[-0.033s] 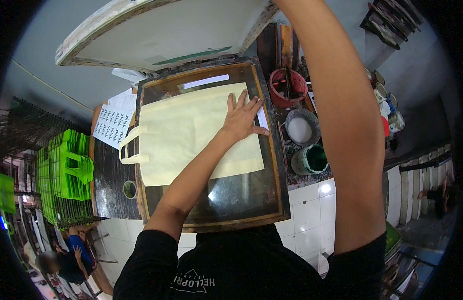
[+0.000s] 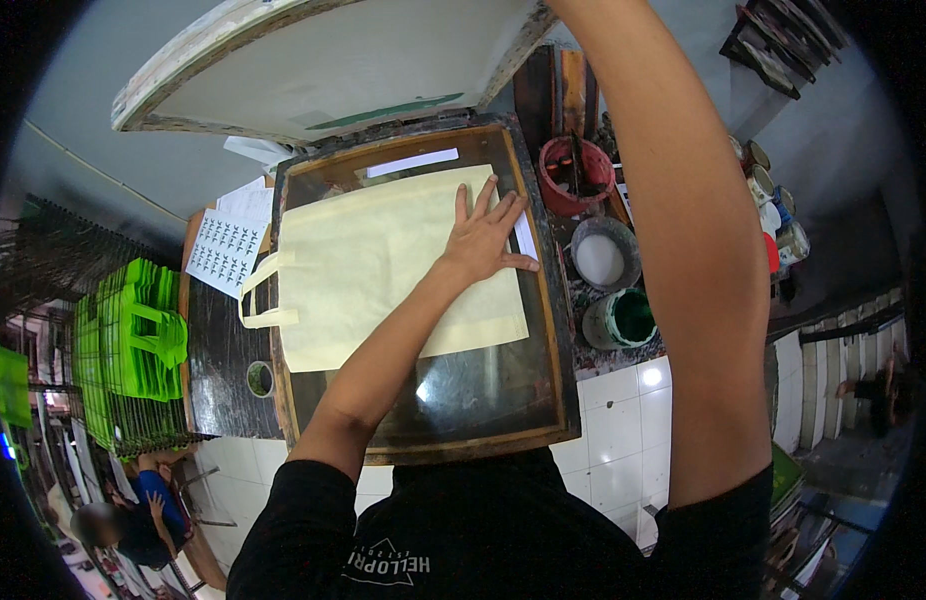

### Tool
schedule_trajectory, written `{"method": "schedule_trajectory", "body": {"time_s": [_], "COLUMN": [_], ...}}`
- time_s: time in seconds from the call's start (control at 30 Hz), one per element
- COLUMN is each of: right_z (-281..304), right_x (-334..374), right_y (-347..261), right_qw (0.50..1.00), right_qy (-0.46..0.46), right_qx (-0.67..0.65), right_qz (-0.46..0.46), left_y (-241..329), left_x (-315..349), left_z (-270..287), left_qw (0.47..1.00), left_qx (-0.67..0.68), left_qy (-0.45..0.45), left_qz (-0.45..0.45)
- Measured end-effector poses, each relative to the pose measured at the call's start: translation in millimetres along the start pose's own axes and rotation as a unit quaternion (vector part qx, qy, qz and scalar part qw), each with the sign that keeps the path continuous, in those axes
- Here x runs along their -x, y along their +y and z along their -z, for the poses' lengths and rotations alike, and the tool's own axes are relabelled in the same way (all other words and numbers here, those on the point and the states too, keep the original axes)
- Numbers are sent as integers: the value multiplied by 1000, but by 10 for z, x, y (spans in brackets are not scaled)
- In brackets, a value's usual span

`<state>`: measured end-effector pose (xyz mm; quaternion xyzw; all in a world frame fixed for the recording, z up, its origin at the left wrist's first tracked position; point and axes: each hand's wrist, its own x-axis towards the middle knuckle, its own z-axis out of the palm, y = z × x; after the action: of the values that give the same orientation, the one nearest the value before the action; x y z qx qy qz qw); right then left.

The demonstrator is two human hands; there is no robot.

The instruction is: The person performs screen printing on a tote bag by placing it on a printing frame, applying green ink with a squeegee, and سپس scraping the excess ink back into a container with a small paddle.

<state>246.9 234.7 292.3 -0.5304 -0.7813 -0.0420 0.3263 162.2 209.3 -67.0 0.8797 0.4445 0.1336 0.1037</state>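
A cream-coloured tote bag [image 2: 373, 265] lies flat on a wood-framed glass board [image 2: 483, 400], its handles pointing left. My left hand [image 2: 480, 235] presses on the bag near its right end, fingers spread and thumb past the edge. Two white strips stick to the board, one [image 2: 413, 162] beyond the bag's far side and one [image 2: 525, 238] at its right end. Above the board's far side hangs a raised screen-printing frame [image 2: 323, 75] with a green smear on its mesh. My right arm [image 2: 683, 200] reaches up past the frame's right corner; the hand is out of view.
On the right stand a red bucket [image 2: 575, 170] with tools, a tub of whitish liquid [image 2: 600, 258], a green paint pot [image 2: 623, 320] and several cans [image 2: 791, 240]. Printed sheets [image 2: 226, 250] and a tape roll [image 2: 260, 378] lie left. Green bags [image 2: 133, 350] hang beyond; a person [image 2: 133, 525] sits lower left.
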Motion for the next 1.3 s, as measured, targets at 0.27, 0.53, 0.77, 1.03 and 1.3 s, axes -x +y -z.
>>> {"method": "schedule_trajectory", "body": {"time_s": [0.27, 0.53, 0.77, 1.03, 1.3], "right_z": [49, 18, -53, -47, -33], "right_x": [48, 38, -34, -30, -15], "right_y": [-3, -76, 5, -21, 25], "right_qw": [999, 998, 999, 999, 1000], "right_qy": [-27, -25, 2, 4, -1], "right_qx": [-10, 5, 29, 33, 29], "right_qz": [-30, -59, -27, -19, -1], "left_y": [-304, -383, -349, -338, -306], "left_x": [-58, -310, -357, -376, -407], "left_z": [219, 136, 184, 218, 239], "left_qw": [967, 959, 949, 938, 932], "left_qx": [-5, 6, 7, 18, 28], "left_qy": [-87, -98, -96, -105, -126], "left_qz": [239, 265, 299, 331, 339]}}
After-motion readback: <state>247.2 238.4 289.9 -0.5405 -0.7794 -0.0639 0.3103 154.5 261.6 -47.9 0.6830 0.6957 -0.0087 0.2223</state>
